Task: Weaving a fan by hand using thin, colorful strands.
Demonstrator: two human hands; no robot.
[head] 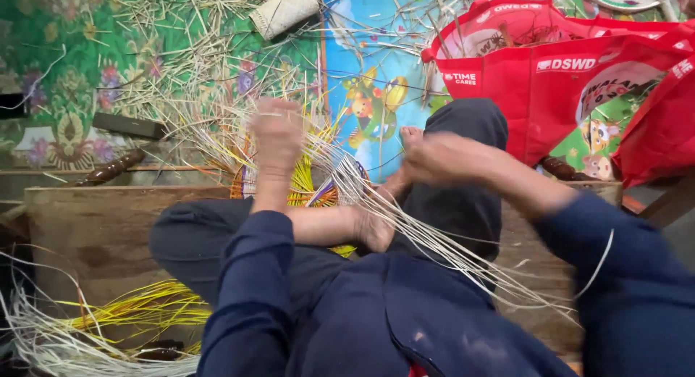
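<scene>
A round woven piece (313, 190) in yellow and pale strips lies on the floor between my crossed legs. My left hand (276, 134) is raised above it, blurred, closed around pale strips (217, 123) that fan out to the left. My right hand (441, 158) is beside my foot (410, 139), fingers closed on a long bundle of pale strips (434, 236) that runs across my lap to the lower right. Both arms wear dark blue sleeves.
A red bag (557, 80) stands at the upper right on a bright printed mat (376, 73). Loose straw litters the green floral cloth (65, 51). A wooden board (94, 232) lies in front, with yellow and white strips (123, 315) at lower left.
</scene>
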